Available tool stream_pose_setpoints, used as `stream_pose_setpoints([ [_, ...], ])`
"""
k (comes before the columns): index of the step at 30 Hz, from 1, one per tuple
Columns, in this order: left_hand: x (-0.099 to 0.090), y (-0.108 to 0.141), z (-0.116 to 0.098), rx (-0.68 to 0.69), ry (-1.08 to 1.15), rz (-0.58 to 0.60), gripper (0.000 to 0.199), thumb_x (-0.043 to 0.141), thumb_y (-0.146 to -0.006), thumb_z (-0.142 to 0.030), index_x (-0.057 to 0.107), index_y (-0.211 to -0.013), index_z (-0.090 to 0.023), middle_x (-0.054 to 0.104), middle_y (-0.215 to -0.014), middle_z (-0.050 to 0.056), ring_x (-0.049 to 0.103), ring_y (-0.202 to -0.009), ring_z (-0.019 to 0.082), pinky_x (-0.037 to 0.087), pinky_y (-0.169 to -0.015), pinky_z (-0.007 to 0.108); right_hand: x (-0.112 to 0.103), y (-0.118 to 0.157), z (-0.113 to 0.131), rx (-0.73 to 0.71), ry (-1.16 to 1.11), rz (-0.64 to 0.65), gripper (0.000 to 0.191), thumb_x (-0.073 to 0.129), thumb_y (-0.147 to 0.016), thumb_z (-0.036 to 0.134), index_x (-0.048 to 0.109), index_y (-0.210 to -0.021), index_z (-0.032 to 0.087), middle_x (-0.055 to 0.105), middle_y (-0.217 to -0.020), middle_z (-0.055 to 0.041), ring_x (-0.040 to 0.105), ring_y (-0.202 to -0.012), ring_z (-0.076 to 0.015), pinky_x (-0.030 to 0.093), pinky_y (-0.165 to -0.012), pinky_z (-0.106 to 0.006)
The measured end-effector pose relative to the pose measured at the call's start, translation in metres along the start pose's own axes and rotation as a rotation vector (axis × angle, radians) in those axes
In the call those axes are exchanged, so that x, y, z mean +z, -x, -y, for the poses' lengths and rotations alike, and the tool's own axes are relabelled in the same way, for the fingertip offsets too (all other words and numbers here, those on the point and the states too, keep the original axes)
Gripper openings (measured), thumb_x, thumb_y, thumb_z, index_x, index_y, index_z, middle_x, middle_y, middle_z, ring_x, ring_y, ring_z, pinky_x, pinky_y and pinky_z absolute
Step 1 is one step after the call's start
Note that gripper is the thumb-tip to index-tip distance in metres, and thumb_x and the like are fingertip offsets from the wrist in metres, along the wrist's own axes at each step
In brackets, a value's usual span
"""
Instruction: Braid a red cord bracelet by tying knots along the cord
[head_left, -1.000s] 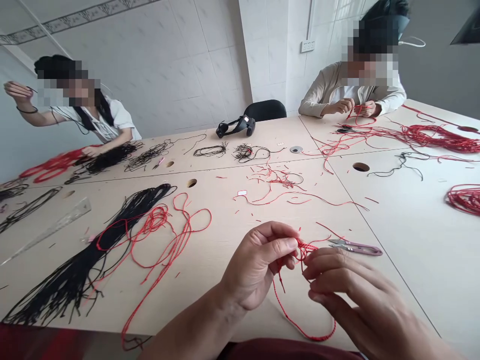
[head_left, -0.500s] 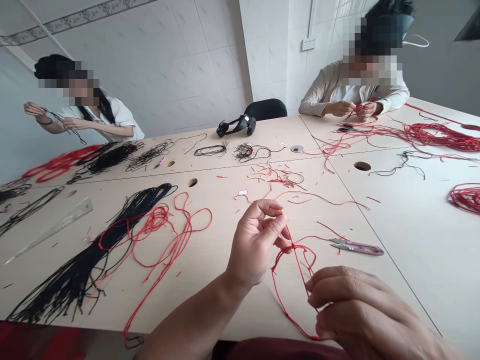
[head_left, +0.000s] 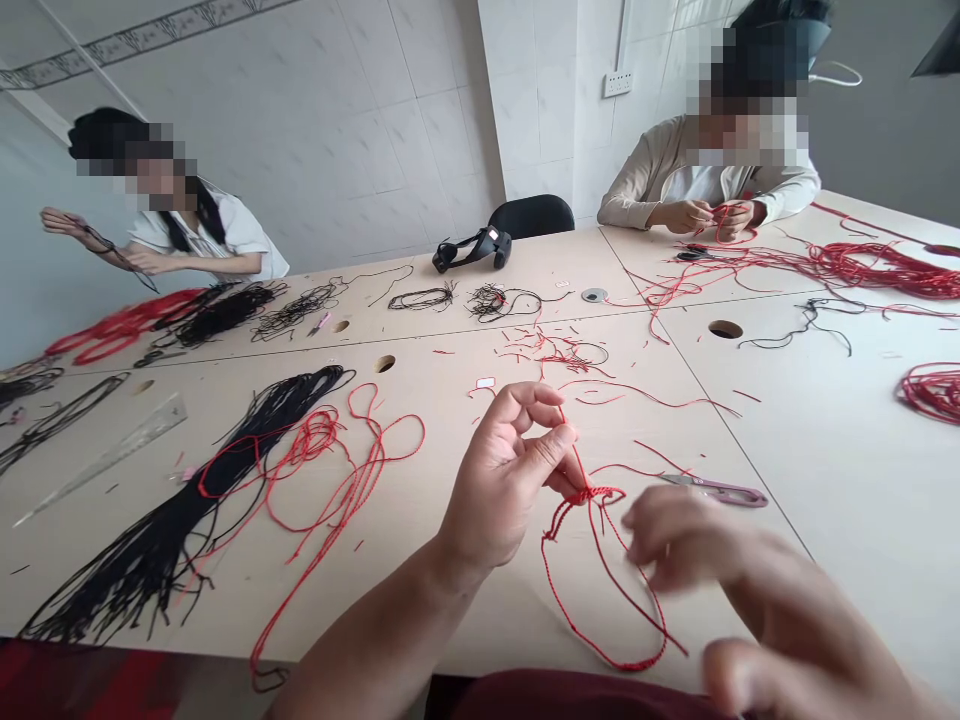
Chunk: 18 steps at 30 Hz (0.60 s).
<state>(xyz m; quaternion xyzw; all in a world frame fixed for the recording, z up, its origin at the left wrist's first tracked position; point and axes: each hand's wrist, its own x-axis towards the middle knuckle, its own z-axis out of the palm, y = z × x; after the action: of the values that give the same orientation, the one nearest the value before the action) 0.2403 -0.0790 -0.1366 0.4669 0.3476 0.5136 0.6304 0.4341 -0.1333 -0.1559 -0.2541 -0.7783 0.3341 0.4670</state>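
Observation:
Between thumb and fingers, my left hand (head_left: 517, 465) pinches a red cord, from which a braided red loop (head_left: 574, 628) hangs down near the table's front edge. A loose cord end trails down to the right from the knot under my left fingers. My right hand (head_left: 720, 570), blurred by motion, is just right of the loop, its thumb well apart from its fingers and nothing visible between them. Purple-handled thread snips (head_left: 731, 494) lie partly behind my right hand.
A black cord bundle (head_left: 180, 500) and tangled red cords (head_left: 375, 450) lie left. Red scraps (head_left: 559, 350) are scattered ahead. A black headset (head_left: 472, 250) stands farther back. Two people sit across the table, handling cords; a red coil (head_left: 934, 390) lies right.
My right hand has let go of the red cord and opened, moving up and right. The cord end now hangs slack. My left hand keeps its pinch almost in place.

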Motion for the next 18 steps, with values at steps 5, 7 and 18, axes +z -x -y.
stream_pose_setpoints([
  [5,0.001,-0.002,-0.001,-0.063,-0.015,0.092,0.015,0.064,-0.091,-0.014,0.056,-0.101,-0.022,0.053,-0.087,-0.007,0.065,-0.054,0.004,0.056,-0.048,0.015,0.002,-0.006,-0.026,0.396,-0.145,-0.150,0.026,0.053,-0.101,0.046,0.070,-0.112,0.030,0.074,-0.111,-0.0032,0.069,-0.105,-0.0170,0.057,-0.088,-0.027],
  [7,0.001,-0.003,0.002,-0.058,-0.045,0.097,0.015,0.064,-0.091,-0.016,0.056,-0.102,-0.022,0.052,-0.089,-0.007,0.065,-0.054,0.004,0.057,-0.049,0.016,0.007,-0.012,-0.029,0.496,-0.318,-0.048,0.026,0.061,-0.096,0.047,0.073,-0.098,0.025,0.075,-0.096,-0.0034,0.070,-0.091,-0.0171,0.057,-0.080,-0.028],
  [18,-0.013,0.010,0.005,-0.114,-0.291,0.196,0.027,0.061,-0.095,-0.046,0.062,-0.095,-0.018,0.063,-0.087,0.000,0.059,-0.084,0.011,0.051,-0.080,0.023,0.008,-0.015,-0.024,0.565,-0.270,-0.155,0.025,0.066,-0.092,0.045,0.070,-0.079,0.023,0.065,-0.073,0.0023,0.057,-0.071,-0.0116,0.046,-0.066,-0.023],
])
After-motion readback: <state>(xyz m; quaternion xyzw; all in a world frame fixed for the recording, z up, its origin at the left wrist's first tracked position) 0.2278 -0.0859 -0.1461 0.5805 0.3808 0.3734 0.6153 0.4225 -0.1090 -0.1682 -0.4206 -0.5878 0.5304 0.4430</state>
